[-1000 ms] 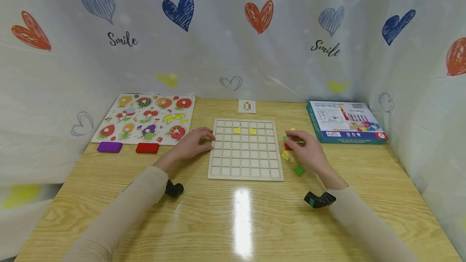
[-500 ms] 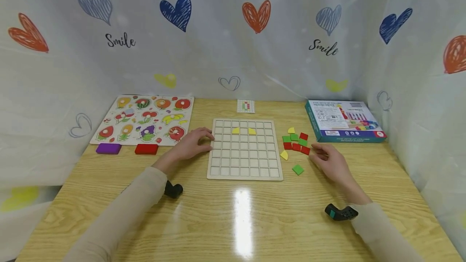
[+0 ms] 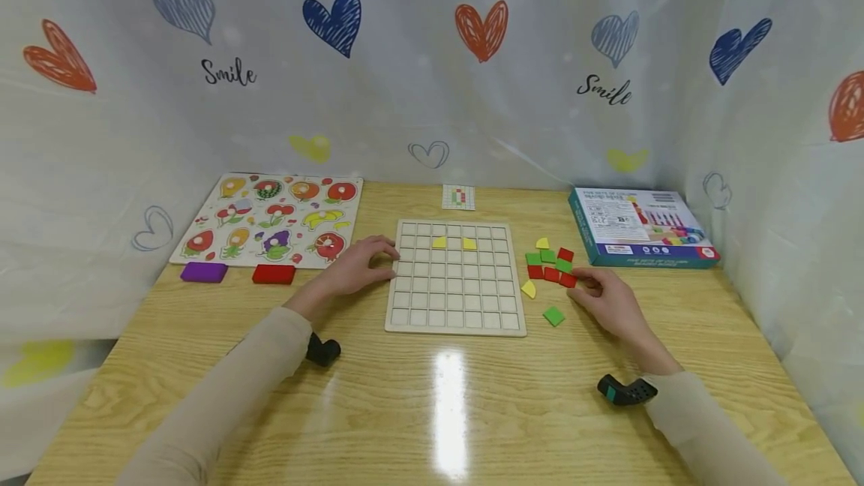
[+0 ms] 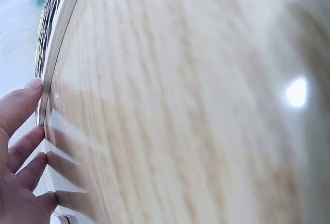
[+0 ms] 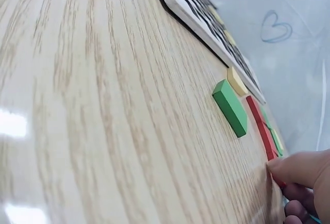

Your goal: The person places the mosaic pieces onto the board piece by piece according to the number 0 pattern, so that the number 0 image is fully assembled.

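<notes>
Head view: the right hand, withdrawn from over the tile cluster, is now pinched on a red tile at the cluster's five o'clock; a pick-up seems begun.

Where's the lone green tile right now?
In the head view, the lone green tile lies on the table right of the grid board, just left of the right hand.

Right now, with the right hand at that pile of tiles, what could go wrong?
The right hand fingers a red tile at the edge of a tight cluster; pinching it may nudge the adjacent red tiles. The left hand only rests against the grid board, so a bump could shift it and unseat the two yellow pieces.
</notes>
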{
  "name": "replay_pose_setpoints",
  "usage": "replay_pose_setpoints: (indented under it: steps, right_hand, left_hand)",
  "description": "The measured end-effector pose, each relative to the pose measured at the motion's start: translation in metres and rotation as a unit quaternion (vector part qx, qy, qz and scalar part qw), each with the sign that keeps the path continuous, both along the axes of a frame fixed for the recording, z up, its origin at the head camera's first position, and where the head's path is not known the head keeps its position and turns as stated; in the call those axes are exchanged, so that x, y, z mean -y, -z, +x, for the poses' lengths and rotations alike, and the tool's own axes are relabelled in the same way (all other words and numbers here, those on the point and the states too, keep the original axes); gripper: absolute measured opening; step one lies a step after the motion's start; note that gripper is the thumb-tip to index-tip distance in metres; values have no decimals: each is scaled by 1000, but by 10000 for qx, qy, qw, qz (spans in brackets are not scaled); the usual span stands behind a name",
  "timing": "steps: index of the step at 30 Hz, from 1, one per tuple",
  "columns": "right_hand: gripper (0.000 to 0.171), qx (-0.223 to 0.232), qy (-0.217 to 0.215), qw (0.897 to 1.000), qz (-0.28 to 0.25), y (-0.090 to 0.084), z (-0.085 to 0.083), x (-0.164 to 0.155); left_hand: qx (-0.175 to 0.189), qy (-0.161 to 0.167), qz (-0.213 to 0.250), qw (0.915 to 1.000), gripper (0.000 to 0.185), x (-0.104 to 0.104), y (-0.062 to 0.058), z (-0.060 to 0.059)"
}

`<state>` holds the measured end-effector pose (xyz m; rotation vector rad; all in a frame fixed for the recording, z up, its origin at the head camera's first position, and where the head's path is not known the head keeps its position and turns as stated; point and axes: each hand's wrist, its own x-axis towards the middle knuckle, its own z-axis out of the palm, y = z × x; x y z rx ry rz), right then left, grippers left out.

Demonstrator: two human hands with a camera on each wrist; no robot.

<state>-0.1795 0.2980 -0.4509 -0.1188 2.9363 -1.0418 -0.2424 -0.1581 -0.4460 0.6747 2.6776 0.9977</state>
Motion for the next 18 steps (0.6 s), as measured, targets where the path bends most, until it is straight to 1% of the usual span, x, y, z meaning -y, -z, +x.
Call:
replay_pose_setpoints:
  steps: [6, 10, 18]
  right_hand:
    - [36, -77, -11, 10000, 37, -1, -1, 1]
    - [34, -195, -118, 9996, 167, -2, 0, -2]
    - [35, -26, -196, 9996, 191, -4, 1, -7]
  left_hand:
    - [-1, 64, 93, 9999, 28, 1, 1, -1]
    - [-12, 95, 137, 9999, 28, 1, 2, -2]
    - [-35, 101, 99, 9999, 31, 2, 3, -2]
